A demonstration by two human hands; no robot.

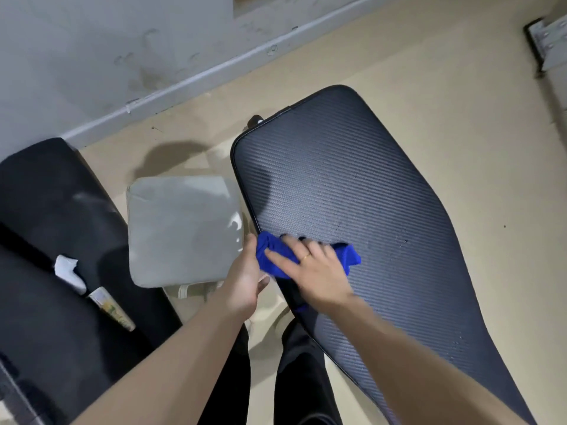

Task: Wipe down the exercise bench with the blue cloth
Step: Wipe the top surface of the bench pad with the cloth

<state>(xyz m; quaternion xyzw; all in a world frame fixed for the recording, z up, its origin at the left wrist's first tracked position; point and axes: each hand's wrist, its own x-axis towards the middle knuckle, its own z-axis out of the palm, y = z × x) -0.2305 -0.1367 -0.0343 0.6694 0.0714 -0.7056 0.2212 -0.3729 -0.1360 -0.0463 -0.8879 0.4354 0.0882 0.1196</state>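
Head view shows wiping under way: right hand (pixel 316 271) presses blue cloth (pixel 349 256) flat-fingered near the bench (pixel 368 179) left edge, left hand (pixel 245 280) pinching its end; next, sweep toward the unwiped far end.

I see a grey cushion (pixel 184 230) lying flat on the beige floor (pixel 429 87). Just left of the cushion sits a black padded seat (pixel 52 210), with a crumpled white tissue (pixel 69 271) and a small printed packet (pixel 112 308) on it. Beyond the cushion runs a grey wall (pixel 92 50).
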